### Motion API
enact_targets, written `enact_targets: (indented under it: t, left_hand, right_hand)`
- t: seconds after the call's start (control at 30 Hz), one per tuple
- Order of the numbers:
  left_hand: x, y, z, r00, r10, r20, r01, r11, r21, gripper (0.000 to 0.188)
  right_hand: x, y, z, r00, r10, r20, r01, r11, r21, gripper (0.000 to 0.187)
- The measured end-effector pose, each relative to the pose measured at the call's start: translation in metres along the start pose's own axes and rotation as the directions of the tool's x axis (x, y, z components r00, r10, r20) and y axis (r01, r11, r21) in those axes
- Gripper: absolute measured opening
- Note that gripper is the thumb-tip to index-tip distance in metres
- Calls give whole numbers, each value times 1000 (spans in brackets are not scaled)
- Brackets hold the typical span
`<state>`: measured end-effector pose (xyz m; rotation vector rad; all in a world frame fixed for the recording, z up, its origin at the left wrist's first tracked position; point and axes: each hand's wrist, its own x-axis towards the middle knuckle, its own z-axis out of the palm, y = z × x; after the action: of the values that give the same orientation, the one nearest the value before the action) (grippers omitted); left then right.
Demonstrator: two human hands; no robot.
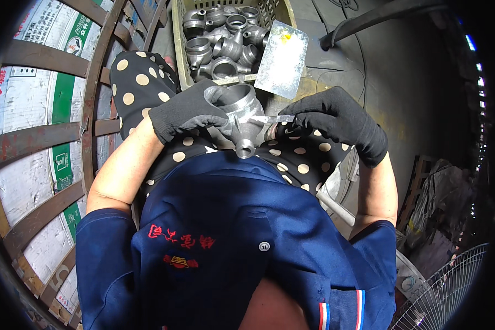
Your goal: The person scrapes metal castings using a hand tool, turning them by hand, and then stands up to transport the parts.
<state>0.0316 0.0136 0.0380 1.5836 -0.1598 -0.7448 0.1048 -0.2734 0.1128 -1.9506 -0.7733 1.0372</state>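
Note:
My left hand (187,114), in a black glove, is closed around a grey metal pipe casting (246,131). The casting has a wide round mouth at its upper left and a narrow tube end pointing toward me. In my gloved right hand (338,120) I grip a thin, flat metal tool (275,119) like a scraper or file between thumb and fingers. Its tip touches the casting's right side, or lies just in front of it. Past the hands, several similar castings (229,48) lie heaped in a yellowish plastic crate (179,47).
Against the crate's right side leans a flat pale metal plate (283,61) with a yellow mark. A rusty barred rack (87,110) stands close on the left, with white and green packaging behind it. A dark bar (377,23) and cables are at far right; a wire fan guard (448,289) is near right.

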Motion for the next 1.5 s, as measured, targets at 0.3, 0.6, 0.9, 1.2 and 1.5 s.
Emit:
enact_targets:
  t: [0.3, 0.6, 0.9, 1.2, 1.5]
  left_hand:
    - [-1, 2, 2, 998, 18, 52, -17, 1000, -18, 38]
    - [0, 9, 4, 997, 11, 83, -20, 994, 105, 37]
    - [-3, 3, 5, 999, 50, -5, -50, 999, 12, 32]
    - [-6, 7, 7, 999, -17, -27, 13, 990, -141, 32]
    - [-9, 17, 16, 981, -176, -84, 147, 951, -273, 32]
  right_hand:
    - [7, -1, -4, 986, 123, 116, -140, 978, 156, 26]
    - [14, 5, 5, 984, 134, 113, -151, 976, 158, 26]
    - [-4, -15, 30, 959, -218, -181, 71, 802, -593, 31]
    - [-13, -15, 58, 907, -297, -299, -40, 645, -763, 50]
    - [-10, 19, 64, 841, -391, -373, -44, 638, -769, 52]
